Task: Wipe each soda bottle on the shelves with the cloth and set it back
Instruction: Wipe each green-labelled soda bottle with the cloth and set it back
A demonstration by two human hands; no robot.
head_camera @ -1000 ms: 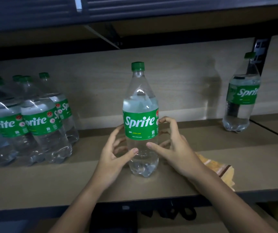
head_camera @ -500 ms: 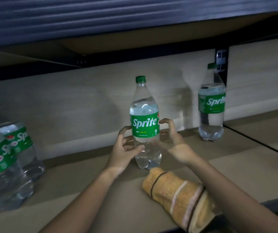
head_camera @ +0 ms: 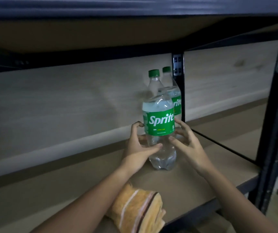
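A clear Sprite bottle [head_camera: 159, 122] with a green cap and green label stands on the wooden shelf board [head_camera: 193, 185], close in front of a second Sprite bottle [head_camera: 176, 101] at the back wall. My left hand [head_camera: 138, 147] grips the lower left side of the front bottle, thumb across its front. My right hand [head_camera: 187, 145] holds its right side with curled, spread fingers and the thumb on the front. A rolled orange cloth [head_camera: 138, 209] with pale and dark stripes lies at the shelf's front edge, partly under my left forearm.
A black metal upright [head_camera: 178, 91] stands at the back just right of the bottles. A thicker black post [head_camera: 276, 132] rises at the front right corner. The underside of the upper shelf [head_camera: 101, 31] hangs low overhead. Another shelf bay continues to the right.
Both hands have carried the bottle to the right along the shelf, up to the lone bottle at the back. The cluster of bottles on the left has left the view.
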